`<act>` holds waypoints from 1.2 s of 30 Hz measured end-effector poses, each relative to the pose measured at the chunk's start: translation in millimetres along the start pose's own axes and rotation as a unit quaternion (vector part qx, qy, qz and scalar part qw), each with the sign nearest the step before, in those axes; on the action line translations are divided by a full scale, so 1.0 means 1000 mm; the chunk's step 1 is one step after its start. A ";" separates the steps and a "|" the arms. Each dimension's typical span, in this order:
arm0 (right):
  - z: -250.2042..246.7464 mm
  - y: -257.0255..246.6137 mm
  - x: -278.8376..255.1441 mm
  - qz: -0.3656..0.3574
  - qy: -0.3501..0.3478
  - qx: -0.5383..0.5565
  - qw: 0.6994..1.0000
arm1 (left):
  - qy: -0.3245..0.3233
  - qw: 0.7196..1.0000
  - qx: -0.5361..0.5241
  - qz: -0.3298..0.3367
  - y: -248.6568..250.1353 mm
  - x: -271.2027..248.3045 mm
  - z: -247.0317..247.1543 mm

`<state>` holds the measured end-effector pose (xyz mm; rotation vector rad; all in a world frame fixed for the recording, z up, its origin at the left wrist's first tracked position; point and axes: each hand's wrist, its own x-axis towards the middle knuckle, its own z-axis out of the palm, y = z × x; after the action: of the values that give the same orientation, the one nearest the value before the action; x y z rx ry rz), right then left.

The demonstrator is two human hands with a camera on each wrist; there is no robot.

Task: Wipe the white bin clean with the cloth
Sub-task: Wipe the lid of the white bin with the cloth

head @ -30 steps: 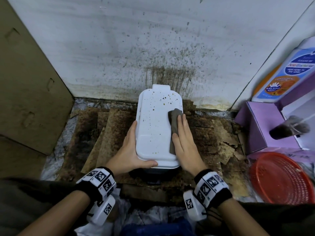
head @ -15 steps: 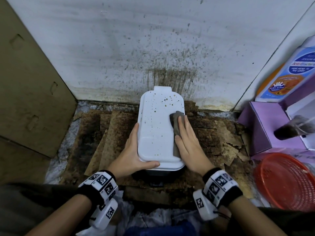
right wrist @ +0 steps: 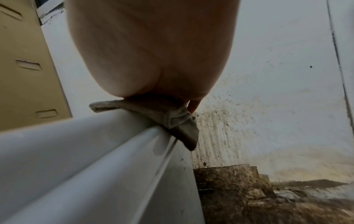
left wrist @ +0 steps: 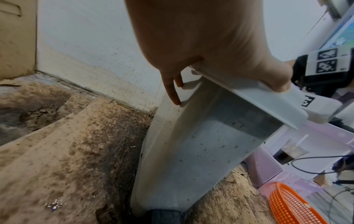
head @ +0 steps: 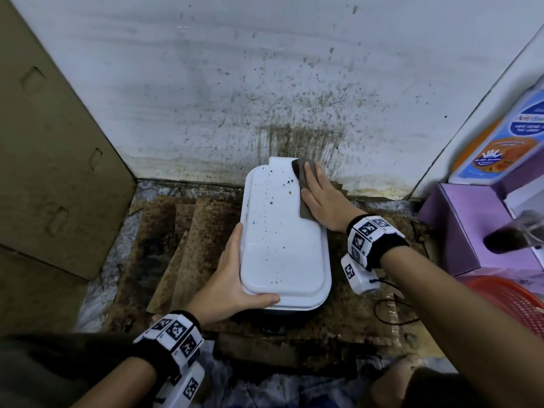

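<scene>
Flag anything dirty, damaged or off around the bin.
Bin lid carries brown specks, densest left of the cloth. Wall behind has a brown streaked stain and spatter. Floor cardboard is stained dark and torn.

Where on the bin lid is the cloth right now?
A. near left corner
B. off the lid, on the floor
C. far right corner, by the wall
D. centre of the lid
C: the right hand presses the cloth flat on the white bin lid's far right corner.
</scene>
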<state>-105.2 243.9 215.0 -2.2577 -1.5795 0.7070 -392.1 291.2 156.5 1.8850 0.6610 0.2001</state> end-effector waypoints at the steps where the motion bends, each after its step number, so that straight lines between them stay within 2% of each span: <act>1: 0.000 -0.001 0.000 -0.001 0.002 -0.001 1.000 | -0.001 1.000 0.004 0.000 0.000 0.000 0.000; 7: 0.009 -0.005 -0.023 0.014 0.011 0.064 0.998 | -0.008 1.000 0.009 -0.004 0.001 0.000 -0.001; 13: 0.043 -0.009 -0.079 -0.005 0.049 0.139 0.989 | -0.009 1.000 0.013 -0.002 0.001 0.000 -0.001; 20: 0.077 -0.016 -0.125 -0.027 0.097 0.118 0.988 | -0.004 1.000 0.012 0.001 -0.001 0.000 0.001; 25: 0.067 -0.012 -0.112 -0.026 0.079 0.087 0.993 | -0.005 1.000 0.008 0.003 0.002 0.001 0.000; 31: 0.030 0.004 -0.053 -0.021 0.034 0.055 0.998 | -0.006 1.000 0.013 0.002 0.005 0.000 -0.002; 36: 0.006 0.009 -0.009 0.009 0.005 -0.051 0.999 | -0.009 1.000 0.022 -0.004 0.006 0.001 -0.001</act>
<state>-103.7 232.0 207.3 -2.3464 -1.6277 0.6317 -390.3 291.2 161.9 1.9248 0.6659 0.1652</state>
